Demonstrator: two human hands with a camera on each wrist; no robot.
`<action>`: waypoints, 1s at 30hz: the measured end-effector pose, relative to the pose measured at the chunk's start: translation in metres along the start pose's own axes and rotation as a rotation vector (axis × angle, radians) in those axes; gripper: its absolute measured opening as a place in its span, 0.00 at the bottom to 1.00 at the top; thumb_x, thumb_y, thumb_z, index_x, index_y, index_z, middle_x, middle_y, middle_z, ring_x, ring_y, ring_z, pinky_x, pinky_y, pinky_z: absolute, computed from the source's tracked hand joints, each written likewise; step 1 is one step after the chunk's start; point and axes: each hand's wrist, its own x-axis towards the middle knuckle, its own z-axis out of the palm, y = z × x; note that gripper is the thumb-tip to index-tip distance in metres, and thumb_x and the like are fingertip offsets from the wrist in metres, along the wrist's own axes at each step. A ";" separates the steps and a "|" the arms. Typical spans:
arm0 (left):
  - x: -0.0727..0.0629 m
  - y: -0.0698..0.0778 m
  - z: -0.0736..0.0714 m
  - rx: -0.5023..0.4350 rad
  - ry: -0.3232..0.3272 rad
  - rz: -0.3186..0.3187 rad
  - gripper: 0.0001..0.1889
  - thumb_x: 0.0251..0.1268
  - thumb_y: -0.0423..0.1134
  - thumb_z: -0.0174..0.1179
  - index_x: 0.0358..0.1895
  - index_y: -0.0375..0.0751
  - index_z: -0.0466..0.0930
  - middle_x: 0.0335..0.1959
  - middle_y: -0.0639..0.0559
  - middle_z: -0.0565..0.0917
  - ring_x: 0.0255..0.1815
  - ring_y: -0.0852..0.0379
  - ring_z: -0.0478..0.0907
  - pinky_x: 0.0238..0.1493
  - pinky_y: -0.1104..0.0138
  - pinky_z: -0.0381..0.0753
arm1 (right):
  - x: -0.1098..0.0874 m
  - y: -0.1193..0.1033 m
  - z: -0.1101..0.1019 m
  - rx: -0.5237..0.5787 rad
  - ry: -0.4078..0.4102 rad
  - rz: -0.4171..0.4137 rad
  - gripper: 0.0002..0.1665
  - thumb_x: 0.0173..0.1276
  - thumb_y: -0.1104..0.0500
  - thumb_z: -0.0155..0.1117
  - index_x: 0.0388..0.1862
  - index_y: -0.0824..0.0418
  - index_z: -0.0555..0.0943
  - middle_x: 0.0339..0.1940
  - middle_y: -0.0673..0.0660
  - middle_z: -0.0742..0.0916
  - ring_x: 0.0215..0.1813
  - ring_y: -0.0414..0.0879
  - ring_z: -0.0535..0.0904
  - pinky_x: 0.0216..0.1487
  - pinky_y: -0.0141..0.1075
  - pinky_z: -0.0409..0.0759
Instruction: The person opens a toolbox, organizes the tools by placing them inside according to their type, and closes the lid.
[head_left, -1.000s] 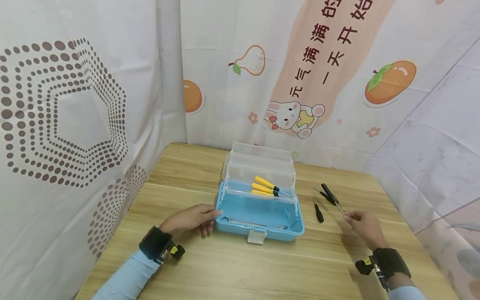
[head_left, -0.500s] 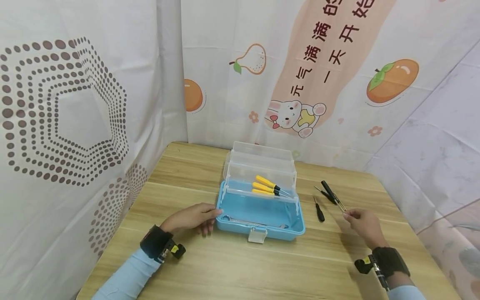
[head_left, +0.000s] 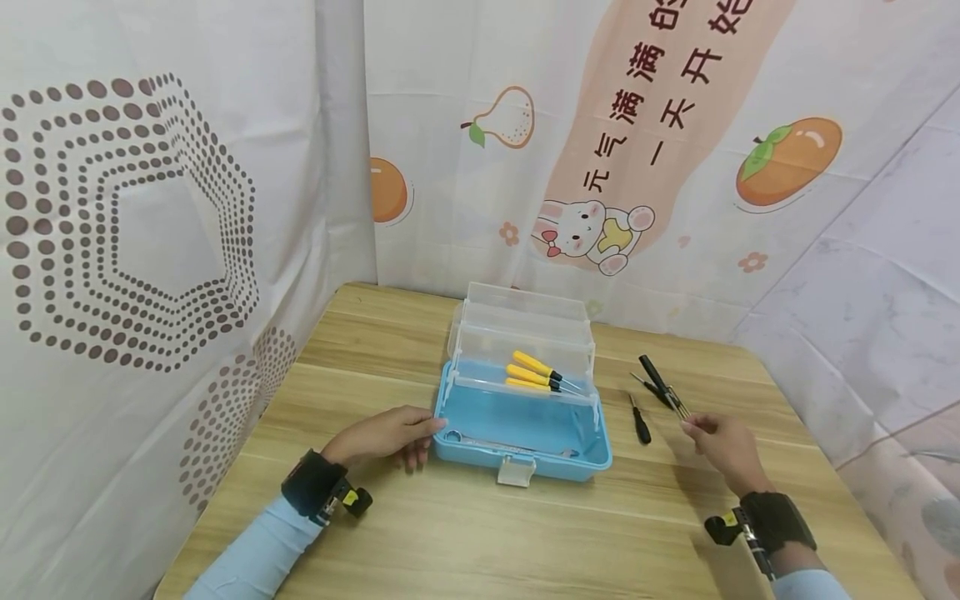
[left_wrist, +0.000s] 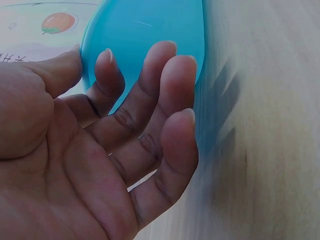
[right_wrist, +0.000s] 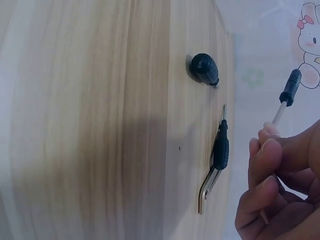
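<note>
My left hand (head_left: 386, 435) is at the left front corner of a blue toolbox (head_left: 555, 468). Its thumb and index finger pinch the rim; in the left wrist view the other fingers curl loosely beside the blue wall (left_wrist: 145, 22). My right hand (head_left: 726, 450) pinches a screwdriver (right_wrist: 291, 87) by its metal shaft, the black ribbed handle pointing away, above the table. Below it on the table lie another black-handled screwdriver (right_wrist: 221, 150) and bent metal hex keys (right_wrist: 204, 192). A short black screwdriver (head_left: 640, 423) lies between the toolbox and my right hand.
Yellow-handled screwdrivers (head_left: 531, 373) lie in the toolbox's clear tray (head_left: 517, 342), which is folded up at the back. A wrench (head_left: 510, 447) lies along the box's front inside. The white latch (head_left: 516, 472) hangs down. Curtains (head_left: 420, 250) border the wooden table (head_left: 465, 542).
My right hand has shifted slightly left and up, and the screwdriver's handle has risen away from the tools on the table. The left hand keeps its place on the toolbox.
</note>
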 end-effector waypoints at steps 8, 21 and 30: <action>0.000 0.000 0.000 -0.005 0.010 0.009 0.28 0.85 0.54 0.45 0.38 0.28 0.75 0.29 0.43 0.84 0.25 0.51 0.81 0.30 0.60 0.85 | -0.001 -0.010 0.000 0.035 0.020 -0.003 0.24 0.81 0.52 0.59 0.58 0.74 0.80 0.43 0.67 0.87 0.35 0.48 0.80 0.32 0.36 0.75; -0.001 0.000 0.001 -0.007 0.009 0.014 0.28 0.85 0.53 0.45 0.38 0.27 0.75 0.28 0.43 0.83 0.24 0.52 0.81 0.29 0.61 0.84 | -0.003 -0.021 0.001 0.049 0.036 -0.027 0.23 0.82 0.53 0.58 0.58 0.73 0.80 0.42 0.67 0.87 0.34 0.49 0.80 0.32 0.35 0.73; -0.001 0.000 0.001 -0.013 0.010 0.010 0.28 0.85 0.53 0.45 0.38 0.27 0.75 0.28 0.44 0.83 0.24 0.52 0.81 0.28 0.62 0.83 | 0.001 -0.027 0.003 0.046 0.034 -0.040 0.23 0.82 0.53 0.58 0.60 0.72 0.79 0.40 0.65 0.87 0.35 0.52 0.81 0.31 0.35 0.73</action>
